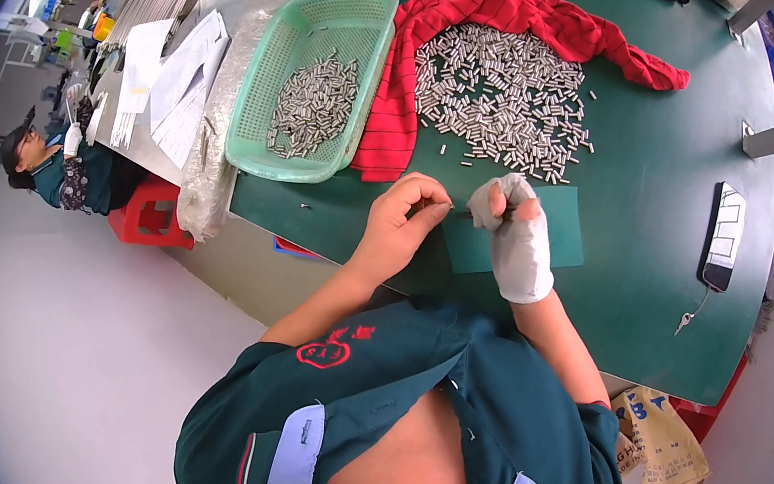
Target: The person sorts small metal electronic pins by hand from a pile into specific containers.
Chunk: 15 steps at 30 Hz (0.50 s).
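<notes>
My bare left hand [403, 224] is closed in a pinch, thumb against forefinger, above the near part of the table. Just to its right my right hand [518, 243], in a white glove with bare fingertips, is also closed. A small dark sliver shows between the two hands, too small to name. Beneath my right hand lies a flat green sheet [567, 225]. Beyond my hands spreads a heap of small silvery metal cylinders [501, 98], bordered at the left and back by a red striped cloth [391, 121]. A few cylinders lie loose at the heap's edge.
A pale green perforated basket [256, 110] with more cylinders stands left of the cloth. A phone-like black device [723, 235] and a key [685, 322] lie at the right on the green table [653, 163]. Papers [183, 88] lie at left, near a seated person [89, 175].
</notes>
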Motion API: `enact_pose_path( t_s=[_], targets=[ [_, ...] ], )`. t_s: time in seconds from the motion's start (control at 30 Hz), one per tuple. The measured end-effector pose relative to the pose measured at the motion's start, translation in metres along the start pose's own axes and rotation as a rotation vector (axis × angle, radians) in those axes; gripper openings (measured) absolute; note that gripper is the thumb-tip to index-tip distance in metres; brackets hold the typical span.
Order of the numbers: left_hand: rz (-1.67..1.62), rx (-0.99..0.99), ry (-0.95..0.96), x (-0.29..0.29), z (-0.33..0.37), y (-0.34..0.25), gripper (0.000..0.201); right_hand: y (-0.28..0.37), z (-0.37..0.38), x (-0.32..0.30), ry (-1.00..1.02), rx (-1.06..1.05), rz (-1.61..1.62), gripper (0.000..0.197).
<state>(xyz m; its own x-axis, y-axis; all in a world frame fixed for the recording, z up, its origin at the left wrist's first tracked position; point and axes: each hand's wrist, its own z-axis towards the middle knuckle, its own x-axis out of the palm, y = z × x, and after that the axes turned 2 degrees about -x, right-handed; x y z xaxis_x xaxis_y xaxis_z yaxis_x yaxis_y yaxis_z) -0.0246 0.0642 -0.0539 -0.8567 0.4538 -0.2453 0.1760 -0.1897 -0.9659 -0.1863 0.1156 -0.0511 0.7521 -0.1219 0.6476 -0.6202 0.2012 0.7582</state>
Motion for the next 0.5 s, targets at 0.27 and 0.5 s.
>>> enact_pose_path(
  t_s=[0.27, 0.5],
  targets=[
    [-0.379, 0.048, 0.101, -0.009, 0.004, -0.008, 0.005, 0.014, -0.011, 0.008, 0.012, 0.298, -0.306, 0.015],
    [-0.282, 0.111, 0.139, -0.007, 0.005, -0.012, 0.006, 0.013, -0.010, 0.008, 0.029, 0.290, -0.368, 0.012]
  ],
)
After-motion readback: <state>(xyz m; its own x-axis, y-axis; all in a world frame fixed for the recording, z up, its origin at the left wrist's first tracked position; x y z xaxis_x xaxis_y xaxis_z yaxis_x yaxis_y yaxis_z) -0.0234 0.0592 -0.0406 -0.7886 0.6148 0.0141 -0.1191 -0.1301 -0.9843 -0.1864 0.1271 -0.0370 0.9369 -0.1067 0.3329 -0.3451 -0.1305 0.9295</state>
